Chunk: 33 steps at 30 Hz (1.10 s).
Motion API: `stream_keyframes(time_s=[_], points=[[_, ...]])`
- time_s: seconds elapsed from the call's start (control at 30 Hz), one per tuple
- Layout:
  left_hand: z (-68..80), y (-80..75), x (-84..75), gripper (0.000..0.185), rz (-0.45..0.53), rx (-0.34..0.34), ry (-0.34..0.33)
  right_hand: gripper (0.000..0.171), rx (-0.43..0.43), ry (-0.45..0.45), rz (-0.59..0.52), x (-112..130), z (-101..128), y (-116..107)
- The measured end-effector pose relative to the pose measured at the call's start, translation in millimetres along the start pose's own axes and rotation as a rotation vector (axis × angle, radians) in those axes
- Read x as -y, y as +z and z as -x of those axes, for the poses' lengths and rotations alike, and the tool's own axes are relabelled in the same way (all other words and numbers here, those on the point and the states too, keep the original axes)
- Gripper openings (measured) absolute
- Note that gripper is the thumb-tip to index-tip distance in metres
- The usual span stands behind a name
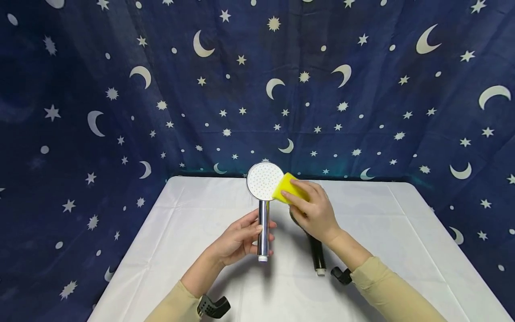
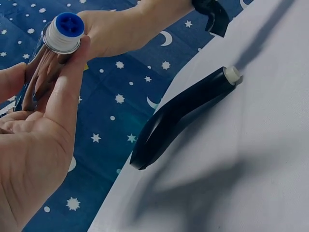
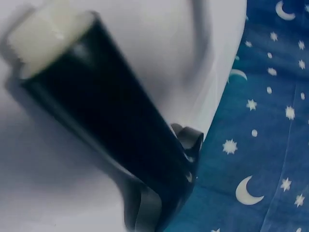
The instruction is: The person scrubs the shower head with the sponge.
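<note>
My left hand (image 1: pixel 239 239) grips the chrome handle of a hand shower head (image 1: pixel 263 180), holding it upright above the table with its white nozzle face toward me. In the left wrist view, the handle's white threaded end (image 2: pixel 58 39) shows a blue insert. A yellow sponge (image 1: pixel 286 187) is pinched in my right hand (image 1: pixel 315 212), its edge right at the lower right rim of the shower face. Below that hand a black shower head (image 1: pixel 316 252) lies on the table, its upper part partly hidden in the head view. The right wrist view shows neither the right hand nor the sponge.
The table (image 1: pixel 193 223) has a white cover. Behind and beside it hangs a dark blue cloth (image 1: pixel 241 89) with moons and stars. Black wrist mounts are on both sleeves, the left one (image 1: pixel 214 307) close over the table's front part.
</note>
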<state>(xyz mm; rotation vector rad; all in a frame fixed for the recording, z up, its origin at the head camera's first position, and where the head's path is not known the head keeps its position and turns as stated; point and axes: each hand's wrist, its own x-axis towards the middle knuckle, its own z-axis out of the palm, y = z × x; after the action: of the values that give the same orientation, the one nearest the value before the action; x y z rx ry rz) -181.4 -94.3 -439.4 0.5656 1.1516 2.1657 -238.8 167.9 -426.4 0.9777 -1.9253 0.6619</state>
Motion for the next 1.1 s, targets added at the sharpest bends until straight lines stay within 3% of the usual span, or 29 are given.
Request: stream_keyframes(time_s=[0.13, 0.27, 0.37, 0.5, 0.67, 0.8, 0.87, 0.97, 1.1], points=[[-0.6, 3.5, 0.9, 0.056, 0.017, 0.022, -0.015, 0.038, -0.061, 0.215, -0.074, -8, -6, -1], [-1.1, 5.8, 2.6, 0.057, 0.025, 0.032, -0.024, 0.042, -0.016, 0.453, -0.216, 0, -9, 3], [-1.6, 6.6, 3.1, 0.057, 0.033, 0.033, -0.015, 0.044, 0.005, 0.549, -0.300, 11, -4, 5], [-2.4, 5.8, 3.1, 0.057, 0.058, 0.046, 0.019, 0.046, 0.007, 0.505, -0.334, 23, 7, 6], [-3.0, 3.4, 1.4, 0.054, 0.146, 0.076, 0.077, 0.043, 0.071, 0.295, -0.270, 26, 17, 7], [-2.0, 4.4, 0.0, 0.053, 0.167, 0.105, 0.066, 0.039, 0.009, 0.191, -0.206, 18, 13, 4], [-0.9, 5.0, 0.5, 0.053, 0.152, 0.114, 0.049, 0.037, -0.068, 0.196, -0.194, 11, 7, 1], [0.9, 5.7, 2.2, 0.052, 0.114, 0.119, 0.031, 0.036, -0.150, 0.275, -0.205, 2, -1, -4], [1.8, 6.0, 5.1, 0.053, 0.056, 0.114, 0.009, 0.039, -0.153, 0.404, -0.261, -4, -8, -8]])
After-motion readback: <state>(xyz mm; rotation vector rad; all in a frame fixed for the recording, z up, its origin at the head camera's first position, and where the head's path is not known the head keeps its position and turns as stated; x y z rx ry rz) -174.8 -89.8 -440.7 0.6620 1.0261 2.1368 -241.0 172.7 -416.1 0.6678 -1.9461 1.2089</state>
